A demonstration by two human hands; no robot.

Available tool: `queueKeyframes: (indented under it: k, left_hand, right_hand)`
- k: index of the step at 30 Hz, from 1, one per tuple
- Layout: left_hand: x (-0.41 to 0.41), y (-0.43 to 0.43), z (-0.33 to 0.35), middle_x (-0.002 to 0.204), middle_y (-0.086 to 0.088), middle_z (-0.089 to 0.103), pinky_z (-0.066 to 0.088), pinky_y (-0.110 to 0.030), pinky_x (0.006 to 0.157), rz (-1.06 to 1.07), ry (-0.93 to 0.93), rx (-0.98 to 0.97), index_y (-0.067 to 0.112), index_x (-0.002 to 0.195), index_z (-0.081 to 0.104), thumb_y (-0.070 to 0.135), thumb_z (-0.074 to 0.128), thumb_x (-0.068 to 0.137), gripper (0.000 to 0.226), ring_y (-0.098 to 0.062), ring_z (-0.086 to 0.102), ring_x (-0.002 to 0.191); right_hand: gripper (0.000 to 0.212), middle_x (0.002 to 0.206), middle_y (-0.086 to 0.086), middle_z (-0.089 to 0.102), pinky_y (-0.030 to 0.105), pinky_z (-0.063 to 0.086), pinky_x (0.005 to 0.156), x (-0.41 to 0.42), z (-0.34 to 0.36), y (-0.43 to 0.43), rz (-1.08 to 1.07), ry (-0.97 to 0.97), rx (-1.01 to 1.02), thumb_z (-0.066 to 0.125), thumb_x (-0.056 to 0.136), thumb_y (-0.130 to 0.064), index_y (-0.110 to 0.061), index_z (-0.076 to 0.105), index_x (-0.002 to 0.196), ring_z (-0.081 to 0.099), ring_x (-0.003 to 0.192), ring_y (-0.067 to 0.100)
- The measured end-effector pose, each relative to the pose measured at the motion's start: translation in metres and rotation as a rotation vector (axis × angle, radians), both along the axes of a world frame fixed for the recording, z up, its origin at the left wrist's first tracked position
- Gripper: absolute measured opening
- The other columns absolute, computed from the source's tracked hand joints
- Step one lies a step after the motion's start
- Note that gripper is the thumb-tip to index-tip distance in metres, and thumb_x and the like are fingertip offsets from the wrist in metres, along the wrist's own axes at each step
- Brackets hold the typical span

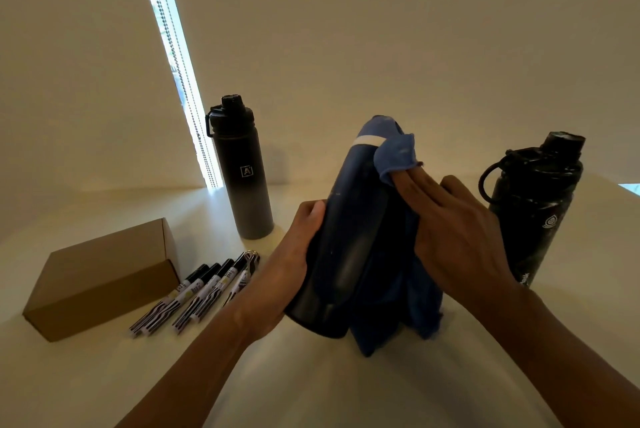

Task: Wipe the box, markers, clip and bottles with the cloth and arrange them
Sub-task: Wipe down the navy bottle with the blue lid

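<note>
Navy bottle: stood at the middle of the white table, between the 2 hands, tilted with its top leaning away; a pale band ringed it below the covered cap. Whether its base touched the table could not be told.
Blue cloth: hung down the bottle's right side to the table, with an upper fold draped over the cap and over the right fingertips.
Left hand: gripped the lower half of the bottle from the left, thumb on the near face and fingers curled round behind.
Right hand: lay with straight fingers held side by side, pressing the cloth against the bottle's upper right side (the fingertips were partly under the fold).
Markers: lay in a close row, black caps pointing away, just right of the box.
Clip: a small metal piece at the cap end of the rightmost marker; its shape was too small to tell.
Cardboard box: sat closed at the left of the table.
Black-to-grey bottle: stood upright behind the markers, near the wall.
Black bottle: stood at the right, just beyond the right hand, loop on its lid.
Window strip: ran bright down the wall behind the grey bottle, with a bead chain along it.
</note>
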State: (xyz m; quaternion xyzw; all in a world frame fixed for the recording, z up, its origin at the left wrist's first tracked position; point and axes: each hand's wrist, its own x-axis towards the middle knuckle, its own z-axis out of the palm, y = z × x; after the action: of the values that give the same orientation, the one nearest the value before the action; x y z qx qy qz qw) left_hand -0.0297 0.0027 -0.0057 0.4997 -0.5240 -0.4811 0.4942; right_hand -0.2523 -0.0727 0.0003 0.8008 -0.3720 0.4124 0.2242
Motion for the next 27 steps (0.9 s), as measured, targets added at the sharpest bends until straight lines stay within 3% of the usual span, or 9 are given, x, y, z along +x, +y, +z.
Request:
queueKeyframes:
  k: [3, 8, 11, 14, 16, 18, 21, 23, 27]
  left_hand:
    - [0.004, -0.001, 0.002, 0.122, -0.004, 0.071, 0.063, -0.041, 0.088, 0.043, 0.045, 0.016, 0.035, 0.134, 0.056, 0.067, 0.037, 0.100, 0.050, -0.024, 0.074, 0.107]
    - [0.015, -0.006, 0.001, 0.101, 0.000, 0.080, 0.062, -0.030, 0.068, 0.163, 0.172, 0.005, 0.031, 0.131, 0.060, 0.069, 0.046, 0.093, 0.055, -0.019, 0.078, 0.091]
    - [0.022, -0.008, 0.009, 0.108, -0.002, 0.077, 0.061, -0.037, 0.078, 0.256, 0.214, 0.017, 0.028, 0.124, 0.061, 0.072, 0.051, 0.087, 0.058, -0.020, 0.076, 0.095]
    - [0.022, -0.007, 0.015, 0.119, -0.014, 0.072, 0.060, -0.046, 0.090, 0.317, 0.265, 0.035, 0.027, 0.111, 0.059, 0.065, 0.049, 0.094, 0.042, -0.031, 0.072, 0.106]
    - [0.022, -0.008, 0.015, 0.120, -0.019, 0.073, 0.058, -0.050, 0.094, 0.326, 0.308, 0.046, 0.024, 0.108, 0.061, 0.064, 0.056, 0.082, 0.048, -0.033, 0.072, 0.106]
    - [0.022, -0.009, 0.013, 0.100, -0.008, 0.081, 0.062, -0.040, 0.078, 0.268, 0.294, 0.047, 0.025, 0.106, 0.062, 0.062, 0.059, 0.083, 0.044, -0.023, 0.078, 0.088]
    - [0.022, -0.007, 0.007, 0.081, 0.001, 0.080, 0.062, -0.028, 0.060, 0.190, 0.262, 0.032, 0.022, 0.110, 0.063, 0.058, 0.054, 0.088, 0.043, -0.014, 0.079, 0.075]
    - [0.019, -0.004, 0.007, 0.096, -0.004, 0.081, 0.065, -0.035, 0.074, 0.143, 0.236, 0.060, 0.021, 0.125, 0.062, 0.063, 0.052, 0.085, 0.058, -0.022, 0.079, 0.089]
    - [0.011, -0.001, 0.007, 0.115, -0.010, 0.078, 0.061, -0.048, 0.093, 0.113, 0.219, 0.094, 0.023, 0.135, 0.060, 0.070, 0.052, 0.089, 0.066, -0.031, 0.076, 0.105]
  right_hand:
    - [0.072, 0.113, 0.006, 0.067, 0.029, 0.046, 0.052, 0.011, -0.008, 0.003, 0.067, -0.008, 0.020, 0.062, 0.083, 0.000, -0.017, 0.039, 0.149, 0.051, 0.075, 0.019]
    - [0.091, 0.119, -0.015, 0.044, 0.021, 0.048, 0.052, 0.032, -0.029, 0.030, 0.230, 0.201, 0.074, 0.088, 0.058, -0.017, -0.027, 0.048, 0.140, 0.045, 0.075, 0.006]
    - [0.092, 0.132, -0.018, 0.063, 0.024, 0.059, 0.067, 0.045, -0.049, 0.043, 0.404, 0.387, 0.136, 0.094, 0.056, -0.028, -0.038, 0.051, 0.137, 0.065, 0.098, 0.010]
    - [0.103, 0.122, -0.023, 0.067, 0.018, 0.051, 0.060, 0.051, -0.056, 0.043, 0.368, 0.449, 0.185, 0.098, 0.046, -0.035, -0.038, 0.047, 0.136, 0.060, 0.083, 0.004]
    - [0.092, 0.125, -0.022, 0.059, 0.020, 0.053, 0.060, 0.050, -0.056, 0.037, 0.398, 0.421, 0.170, 0.094, 0.059, -0.033, -0.035, 0.043, 0.136, 0.058, 0.078, 0.008]
    - [0.063, 0.130, -0.017, 0.047, 0.030, 0.057, 0.075, 0.044, -0.056, 0.029, 0.452, 0.340, 0.115, 0.070, 0.083, -0.026, -0.030, 0.041, 0.138, 0.062, 0.088, 0.014]
    - [0.071, 0.133, -0.014, 0.042, 0.030, 0.054, 0.070, 0.039, -0.038, 0.029, 0.327, 0.284, 0.007, 0.071, 0.077, -0.019, -0.029, 0.042, 0.141, 0.056, 0.088, 0.017]
    - [0.087, 0.124, -0.010, 0.045, 0.030, 0.052, 0.053, 0.039, -0.024, 0.028, 0.232, 0.213, -0.010, 0.086, 0.063, -0.017, -0.026, 0.044, 0.138, 0.055, 0.074, 0.017]
    - [0.082, 0.106, 0.006, 0.068, 0.033, 0.053, 0.051, 0.036, -0.010, 0.005, 0.120, -0.013, 0.003, 0.084, 0.071, -0.007, -0.018, 0.044, 0.142, 0.056, 0.072, 0.021]
